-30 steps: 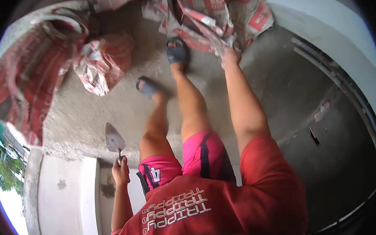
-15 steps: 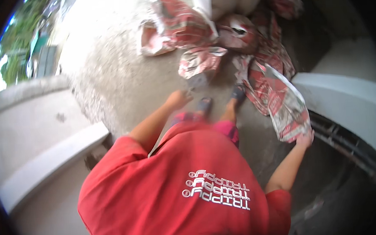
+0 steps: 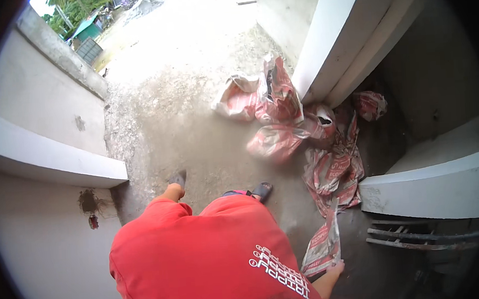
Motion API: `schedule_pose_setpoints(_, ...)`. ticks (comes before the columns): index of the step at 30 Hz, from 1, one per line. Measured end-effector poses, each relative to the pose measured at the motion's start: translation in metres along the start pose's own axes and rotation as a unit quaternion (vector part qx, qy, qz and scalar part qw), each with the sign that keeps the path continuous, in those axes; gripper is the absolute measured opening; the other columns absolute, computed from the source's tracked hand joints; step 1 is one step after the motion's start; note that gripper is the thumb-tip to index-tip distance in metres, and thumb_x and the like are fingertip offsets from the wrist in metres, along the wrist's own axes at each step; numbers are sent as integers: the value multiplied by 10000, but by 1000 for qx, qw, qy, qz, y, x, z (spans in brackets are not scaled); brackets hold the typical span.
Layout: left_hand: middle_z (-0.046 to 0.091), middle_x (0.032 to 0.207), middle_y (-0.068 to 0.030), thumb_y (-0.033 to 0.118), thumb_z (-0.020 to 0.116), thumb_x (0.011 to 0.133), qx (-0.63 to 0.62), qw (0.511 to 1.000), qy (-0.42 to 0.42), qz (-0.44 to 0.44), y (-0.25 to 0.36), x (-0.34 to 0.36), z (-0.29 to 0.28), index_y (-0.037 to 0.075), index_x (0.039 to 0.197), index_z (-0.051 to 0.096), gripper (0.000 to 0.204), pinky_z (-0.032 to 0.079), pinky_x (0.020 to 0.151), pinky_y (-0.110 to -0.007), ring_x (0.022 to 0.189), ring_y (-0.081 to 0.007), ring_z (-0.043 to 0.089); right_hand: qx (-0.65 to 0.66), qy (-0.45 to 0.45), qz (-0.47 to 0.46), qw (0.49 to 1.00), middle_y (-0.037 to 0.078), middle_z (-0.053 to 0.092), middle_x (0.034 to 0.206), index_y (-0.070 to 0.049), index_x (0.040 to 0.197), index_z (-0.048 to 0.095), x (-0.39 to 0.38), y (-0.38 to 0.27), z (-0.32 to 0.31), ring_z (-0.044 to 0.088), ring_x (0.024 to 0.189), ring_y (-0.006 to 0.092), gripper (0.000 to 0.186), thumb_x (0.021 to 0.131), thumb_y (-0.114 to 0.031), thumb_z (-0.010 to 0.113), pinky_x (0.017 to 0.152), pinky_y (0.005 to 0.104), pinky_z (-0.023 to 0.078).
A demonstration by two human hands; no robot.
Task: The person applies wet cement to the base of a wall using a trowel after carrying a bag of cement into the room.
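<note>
My right hand (image 3: 337,267), low at the right, is closed on the edge of a crumpled red-and-white sack (image 3: 324,242). The sack hangs slack and narrows to a point at its far end, close to a pile of flattened sacks (image 3: 331,171). My body and red shirt fill the lower middle. At the shirt's left edge some bare skin shows beside a dark sandal (image 3: 179,179); whether it is my left hand or my leg cannot be made out, and no left fingers are distinct.
Several bulging red-and-white sacks (image 3: 277,100) stand against a pale pillar (image 3: 332,45). One more sack (image 3: 370,105) sits in the dark corner behind. Metal bars (image 3: 420,237) lie at the right by a low white ledge (image 3: 428,187). A plastered wall (image 3: 41,139) runs along the left.
The view has turned, and the sack in my right hand now hangs lower and nearer my body. My left forearm, earlier stretched forward, no longer shows clearly.
</note>
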State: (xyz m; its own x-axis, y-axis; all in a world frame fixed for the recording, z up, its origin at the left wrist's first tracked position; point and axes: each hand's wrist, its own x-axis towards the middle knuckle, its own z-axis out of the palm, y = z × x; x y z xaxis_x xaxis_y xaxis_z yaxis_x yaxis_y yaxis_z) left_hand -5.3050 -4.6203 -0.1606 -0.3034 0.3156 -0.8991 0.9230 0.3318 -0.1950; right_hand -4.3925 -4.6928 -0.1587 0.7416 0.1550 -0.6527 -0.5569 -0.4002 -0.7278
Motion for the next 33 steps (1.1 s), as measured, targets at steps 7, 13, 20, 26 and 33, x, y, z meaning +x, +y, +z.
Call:
schedule_pose_setpoints(7, 670, 1090, -236, 305, 704, 823, -209, 943, 198, 167, 95, -134, -11, 22, 1088, 650, 391, 548, 825, -466, 973, -388, 664, -10, -89, -88, 992, 110, 546, 1314, -20, 1313, 546, -126, 60, 23, 516, 1230, 273, 413, 929, -159, 610, 1017, 395, 461)
schedule_pose_setpoints(13, 693, 834, -140, 466, 740, 773, -132, 890, 133, 417, 231, -193, -44, 47, 930, 712, 448, 538, 745, -424, 789, -298, 673, 64, -196, -113, 972, 122, 638, 1115, 31, 1204, 590, -271, 76, 38, 628, 1021, 250, 341, 895, -89, 666, 865, 352, 515)
schedule_pose_setpoints(20, 667, 932, -229, 334, 747, 726, -107, 686, 197, 693, 280, -244, 19, 29, 1026, 613, 448, 504, 801, -489, 930, -400, 649, 61, -332, -135, 931, 96, 652, 1045, 15, 1204, 582, -382, 108, 30, 648, 948, 204, 322, 913, -105, 652, 767, 305, 518)
schedule_pose_setpoints(26, 667, 899, -253, 292, 676, 783, -172, 720, 194, 643, 223, -266, 0, 34, 1017, 608, 355, 507, 757, -518, 871, -440, 650, 215, -192, -125, 949, 121, 450, 1410, -100, 1414, 438, -491, 130, 68, 453, 1306, 289, 606, 931, -412, 627, 1041, 448, 396)
schedule_pose_setpoints(33, 695, 808, -169, 281, 771, 743, -345, 778, 106, 514, 211, -292, -41, 21, 910, 653, 332, 538, 689, -418, 760, -277, 700, 45, -182, 3, 982, -7, 603, 1071, -119, 1167, 583, -555, 219, 167, 542, 923, 139, 605, 858, -637, 613, 726, 355, 431)
